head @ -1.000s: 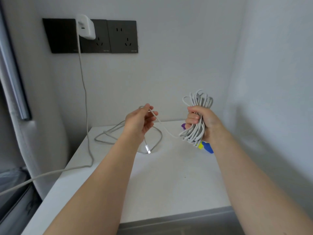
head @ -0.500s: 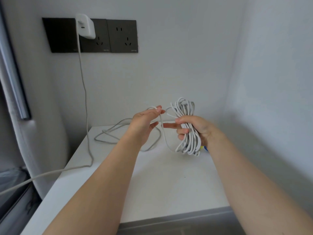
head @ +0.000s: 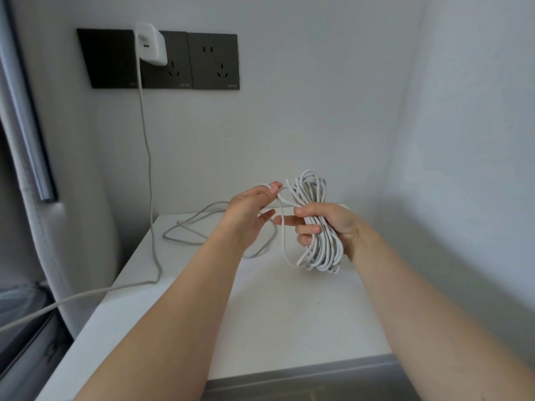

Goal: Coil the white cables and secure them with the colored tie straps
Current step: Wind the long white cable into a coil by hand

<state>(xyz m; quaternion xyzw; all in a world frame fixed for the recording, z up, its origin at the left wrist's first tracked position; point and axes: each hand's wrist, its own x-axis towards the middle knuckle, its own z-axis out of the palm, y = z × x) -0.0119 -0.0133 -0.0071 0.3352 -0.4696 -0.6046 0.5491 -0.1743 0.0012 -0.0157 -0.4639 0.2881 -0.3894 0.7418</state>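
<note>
Illegible socket lettering (head: 232, 86), white cable coil (head: 321, 244)

My right hand (head: 333, 224) covers the middle of the coiled white cable bundle (head: 324, 253). Loose white cable loops (head: 202, 209) pass behind my left hand (head: 246, 218). The white wall-charger lead (head: 149, 169) exits frame left.

The right hand (head: 327, 224) is carrying the coil (head: 321, 250) leftward and slightly lower, closing most of the gap to the left hand (head: 246, 215). The left hand is rising from its lower pinch, fingers straightening, and lifting the loose strand (head: 282, 230) up beside the coil's top. The right index finger (head: 285, 219) is now pointing out toward the left palm. The coloured tie straps below the right hand and the dangling connector are no longer showing.
</note>
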